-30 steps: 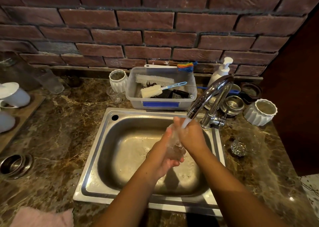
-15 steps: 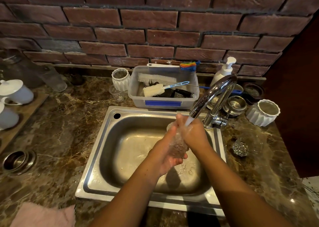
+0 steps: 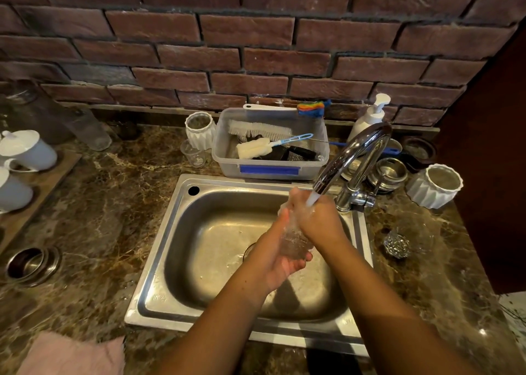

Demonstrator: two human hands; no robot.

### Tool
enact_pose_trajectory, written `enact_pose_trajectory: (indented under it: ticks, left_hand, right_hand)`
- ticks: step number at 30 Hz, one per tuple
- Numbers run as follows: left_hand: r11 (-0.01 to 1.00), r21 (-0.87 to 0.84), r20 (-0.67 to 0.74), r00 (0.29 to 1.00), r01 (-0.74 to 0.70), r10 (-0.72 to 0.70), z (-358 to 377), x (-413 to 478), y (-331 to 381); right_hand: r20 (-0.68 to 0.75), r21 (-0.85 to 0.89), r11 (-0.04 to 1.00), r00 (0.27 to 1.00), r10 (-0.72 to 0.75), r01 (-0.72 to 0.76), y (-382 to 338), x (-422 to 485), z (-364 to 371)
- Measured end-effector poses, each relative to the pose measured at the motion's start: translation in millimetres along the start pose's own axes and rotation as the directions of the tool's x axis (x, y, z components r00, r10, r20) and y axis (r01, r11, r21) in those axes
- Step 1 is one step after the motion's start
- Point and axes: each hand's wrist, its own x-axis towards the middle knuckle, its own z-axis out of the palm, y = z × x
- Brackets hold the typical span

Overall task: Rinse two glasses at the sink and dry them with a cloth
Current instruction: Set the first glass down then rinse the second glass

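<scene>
Over the steel sink (image 3: 170, 249) I hold a clear glass (image 3: 293, 240) under the running tap (image 3: 350, 158). My left hand (image 3: 277, 256) cups it from below and the left. My right hand (image 3: 318, 218) covers its upper right side, and the water stream lands on that hand and the glass. A second clear glass (image 3: 404, 236) lies on its side on the marble counter right of the sink. A pink cloth (image 3: 71, 356) lies at the near left corner of the counter.
A plastic tub (image 3: 270, 169) with brushes stands behind the sink, a small glass (image 3: 195, 155) and a white ribbed cup (image 3: 199, 129) to its left. A soap pump (image 3: 367, 118), metal bowls (image 3: 388, 174) and another white ribbed cup (image 3: 434, 185) stand at right. White lidded cups (image 3: 27, 149) sit on a board at left.
Both hands stay on the glass under the stream; they have shifted slightly, and the glass looks turned a little in my grip. The camera has tilted a bit.
</scene>
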Motion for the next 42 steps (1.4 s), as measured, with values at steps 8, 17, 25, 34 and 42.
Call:
enact_pose_trajectory:
  ticks: [8,17,25,34,42]
  left_hand:
    - [1.000,-0.024,0.071,0.997,0.018,-0.016,-6.0,0.5,-1.8]
    - [0.965,-0.251,0.004,0.997,0.076,-0.078,3.4,-0.3,4.0]
    - [0.974,0.225,-0.065,0.997,-0.017,0.032,8.9,2.3,4.2]
    - [0.991,-0.128,0.007,0.999,0.046,-0.046,0.7,3.5,0.9]
    - [0.994,-0.104,-0.052,0.998,0.025,-0.031,9.7,-2.5,1.9]
  right_hand:
    - [0.133,-0.126,0.992,0.991,-0.005,0.021,-2.5,0.7,-5.6]
    - [0.001,0.057,0.996,0.997,-0.071,0.071,1.0,-5.6,-1.2]
    - [0.126,-0.200,0.976,0.990,-0.060,0.085,3.2,5.4,-3.0]
    - [0.012,0.029,0.999,1.000,-0.019,0.019,-6.3,-7.1,-6.3]
    - [0.047,-0.009,0.999,0.997,-0.053,0.054,3.6,0.0,-4.9]
